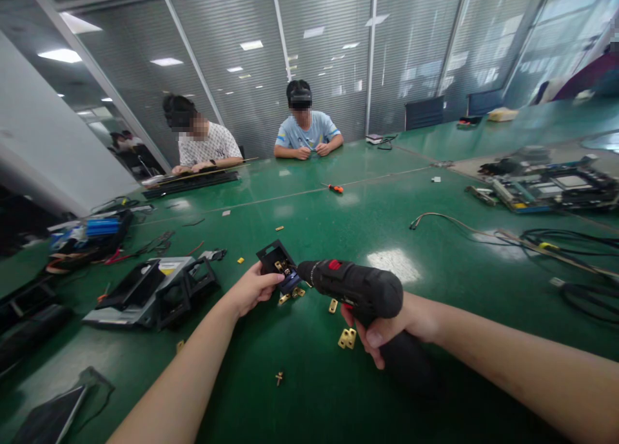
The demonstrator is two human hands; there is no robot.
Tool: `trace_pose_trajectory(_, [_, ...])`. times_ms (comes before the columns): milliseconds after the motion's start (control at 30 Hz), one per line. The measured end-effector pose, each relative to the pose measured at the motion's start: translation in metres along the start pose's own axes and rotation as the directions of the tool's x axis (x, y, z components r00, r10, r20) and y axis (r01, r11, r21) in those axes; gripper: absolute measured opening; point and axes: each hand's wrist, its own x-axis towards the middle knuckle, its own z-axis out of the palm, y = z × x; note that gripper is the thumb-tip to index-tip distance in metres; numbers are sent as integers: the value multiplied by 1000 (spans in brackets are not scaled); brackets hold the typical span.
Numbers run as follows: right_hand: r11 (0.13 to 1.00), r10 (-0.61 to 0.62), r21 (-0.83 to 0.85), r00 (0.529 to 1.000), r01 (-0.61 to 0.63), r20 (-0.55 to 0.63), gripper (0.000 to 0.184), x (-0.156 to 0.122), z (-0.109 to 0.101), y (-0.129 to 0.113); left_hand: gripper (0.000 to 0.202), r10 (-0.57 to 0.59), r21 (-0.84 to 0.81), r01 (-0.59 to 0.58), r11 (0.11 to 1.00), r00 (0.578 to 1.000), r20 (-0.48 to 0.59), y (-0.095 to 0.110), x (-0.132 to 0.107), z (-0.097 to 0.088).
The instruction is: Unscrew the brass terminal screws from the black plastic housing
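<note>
My right hand is wrapped round the grip of a black cordless drill, its chuck pointing left. My left hand holds a small black box-like part with brass pieces on it, the thumb pressed on its face. The drill's front end is close to this part; whether the bit touches it, I cannot tell. Below the part lie several brass pieces. More brass plates with holes lie by my right fingers, and small screws lie nearer to me.
On the left are a metal-and-black frame assembly and a blue component. An orange screwdriver lies mid-table. Circuit boards and coiled cables lie on the right. Two people sit across the green table.
</note>
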Motion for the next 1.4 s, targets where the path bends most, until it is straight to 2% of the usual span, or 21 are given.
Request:
trace_pose_trajectory(267, [999,11,-49,1000,-11,0,51,0,8,-8,50,3,22,-3,1000,1000,-17,-1,1,-3])
trace_pose_trajectory(533, [999,-8,-41,1000,8,-11,52,1,5,-3,50,1,14,-1,1000,1000,-6,2,-1,0])
trace_pose_trajectory(800, [997,-8,-76,999,12,48,50,2,1,0,52,-8,18,8,1000,1000,-14,5,-2,3])
trace_pose_trajectory(1167, [992,-21,-127,999,17,-25,49,2,1,7,57,-12,11,12,1000,1000,3,6,-3,2])
trace_pose_trajectory(1400, [993,-14,-117,1000,12,-15,51,1,0,4,56,-13,11,13,1000,1000,5,6,-2,0])
